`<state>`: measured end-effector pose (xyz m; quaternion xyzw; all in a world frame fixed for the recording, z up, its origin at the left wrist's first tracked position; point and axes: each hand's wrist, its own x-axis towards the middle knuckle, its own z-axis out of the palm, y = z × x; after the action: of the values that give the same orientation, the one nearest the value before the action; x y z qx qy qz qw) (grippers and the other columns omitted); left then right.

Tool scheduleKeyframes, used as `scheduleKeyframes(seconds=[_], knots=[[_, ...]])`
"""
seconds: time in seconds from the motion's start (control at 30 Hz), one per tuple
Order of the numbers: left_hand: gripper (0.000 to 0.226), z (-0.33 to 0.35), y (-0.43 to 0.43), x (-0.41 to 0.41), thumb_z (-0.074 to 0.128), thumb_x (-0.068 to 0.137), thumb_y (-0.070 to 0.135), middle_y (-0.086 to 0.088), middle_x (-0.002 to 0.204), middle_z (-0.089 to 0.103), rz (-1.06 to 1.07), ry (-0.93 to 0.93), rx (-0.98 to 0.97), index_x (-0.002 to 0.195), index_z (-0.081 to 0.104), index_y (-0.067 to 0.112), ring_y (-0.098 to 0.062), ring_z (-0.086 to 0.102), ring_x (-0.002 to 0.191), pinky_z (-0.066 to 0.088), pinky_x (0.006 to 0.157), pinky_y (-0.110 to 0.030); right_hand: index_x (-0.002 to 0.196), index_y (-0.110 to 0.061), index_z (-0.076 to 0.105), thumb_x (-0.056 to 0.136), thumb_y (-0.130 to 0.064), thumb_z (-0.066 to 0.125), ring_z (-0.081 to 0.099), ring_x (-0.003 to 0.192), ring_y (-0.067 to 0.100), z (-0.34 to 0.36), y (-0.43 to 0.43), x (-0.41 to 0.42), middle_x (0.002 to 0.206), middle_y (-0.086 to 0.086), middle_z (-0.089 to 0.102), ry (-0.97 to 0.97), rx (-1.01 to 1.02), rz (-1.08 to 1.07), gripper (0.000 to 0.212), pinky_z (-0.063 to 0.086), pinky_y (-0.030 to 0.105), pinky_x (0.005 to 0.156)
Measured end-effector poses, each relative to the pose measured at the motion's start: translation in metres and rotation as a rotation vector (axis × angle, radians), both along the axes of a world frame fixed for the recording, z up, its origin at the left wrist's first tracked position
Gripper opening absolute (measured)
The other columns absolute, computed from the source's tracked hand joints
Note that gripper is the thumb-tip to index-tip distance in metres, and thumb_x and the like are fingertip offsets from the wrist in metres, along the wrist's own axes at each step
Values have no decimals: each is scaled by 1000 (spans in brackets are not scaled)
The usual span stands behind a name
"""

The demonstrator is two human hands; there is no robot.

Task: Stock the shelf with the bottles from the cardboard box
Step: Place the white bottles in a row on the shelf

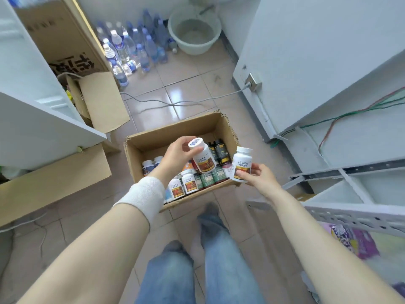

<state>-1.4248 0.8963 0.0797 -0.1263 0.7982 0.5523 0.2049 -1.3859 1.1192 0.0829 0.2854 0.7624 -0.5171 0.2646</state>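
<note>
Both hands are over the box (153,139), which sits open on the floor just ahead of the person's feet, each with a white bottle lifted out. The left hand (175,155) has fingers and thumb curled round the shoulder of the left bottle (205,161), which is tilted with its cap up and toward the camera. The right hand (257,177) pinches the right bottle (241,165) upright at its lower half. More bottles (188,183) stand packed in the near part of the box, so the job looks only partly done. The step in hand is the carry: the next move calls for turning right to the shelf (317,176), righting the tilted bottle and setting both down upright, labels outward
</note>
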Motion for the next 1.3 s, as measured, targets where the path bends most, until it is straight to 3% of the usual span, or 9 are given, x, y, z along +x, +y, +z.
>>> scheduleKeyframes(seconds=[0.13, 0.23, 0.37, 0.47, 0.63, 0.73, 0.9, 1.03, 1.3], knots=[[35, 55, 0, 25, 66, 86, 30, 5, 99, 65, -89, 44, 119, 118, 60, 17, -14, 63, 94, 55, 86, -32, 124, -5, 51, 77, -15, 75, 59, 98, 20, 51, -1, 61, 110, 9, 62, 135, -11, -199, 54, 49, 36, 94], [39, 102, 7, 44, 66, 84, 36, 3, 98, 67, -217, 103, 131, 118, 61, 15, -17, 65, 94, 54, 88, -39, 120, -7, 54, 77, -14, 74, 60, 105, 22, 91, -2, 109, 109, 6, 64, 216, -24, -306, 48, 48, 39, 99], [40, 159, 31, 76, 62, 87, 33, -1, 96, 67, -414, 200, 115, 119, 61, 9, -17, 64, 86, 53, 81, -34, 105, -15, 58, 78, -10, 73, 60, 94, 18, 142, 2, 168, 92, -2, 65, 351, -23, -407, 32, 48, 35, 94], [37, 198, 56, 103, 62, 87, 34, -4, 102, 68, -528, 265, 120, 117, 62, 12, -21, 65, 95, 53, 86, -40, 104, -15, 58, 77, -10, 74, 61, 88, 15, 178, 11, 210, 90, -2, 65, 438, 12, -468, 31, 50, 29, 83], [34, 260, 110, 157, 59, 90, 25, -2, 102, 65, -632, 383, 253, 120, 59, 10, -8, 63, 89, 54, 77, -18, 92, -26, 59, 76, -13, 74, 63, 93, 20, 229, 42, 283, 99, 2, 68, 561, 67, -557, 25, 49, 36, 84], [26, 292, 147, 197, 59, 90, 24, -4, 102, 66, -712, 422, 287, 114, 60, 14, -15, 63, 93, 54, 82, -29, 92, -27, 60, 76, -13, 74, 64, 94, 19, 256, 67, 331, 95, -2, 68, 643, 87, -611, 26, 51, 37, 83], [13, 336, 206, 252, 62, 88, 21, 3, 88, 66, -767, 516, 335, 101, 61, 20, -9, 64, 81, 55, 81, -29, 90, -28, 59, 75, -10, 74, 62, 79, 4, 300, 105, 404, 89, -8, 67, 775, 137, -633, 28, 48, 8, 61], [15, 373, 252, 286, 64, 87, 22, 10, 83, 67, -837, 616, 388, 102, 63, 20, 8, 65, 67, 54, 62, -10, 93, -28, 59, 73, -13, 76, 61, 83, 4, 332, 136, 447, 94, -9, 68, 845, 212, -648, 31, 47, 16, 72], [15, 448, 337, 302, 64, 87, 20, -2, 90, 66, -900, 692, 536, 102, 63, 18, -8, 64, 81, 57, 71, -15, 96, -25, 58, 72, -16, 77, 62, 87, 8, 399, 202, 463, 97, -6, 68, 962, 320, -630, 32, 49, 23, 79]])
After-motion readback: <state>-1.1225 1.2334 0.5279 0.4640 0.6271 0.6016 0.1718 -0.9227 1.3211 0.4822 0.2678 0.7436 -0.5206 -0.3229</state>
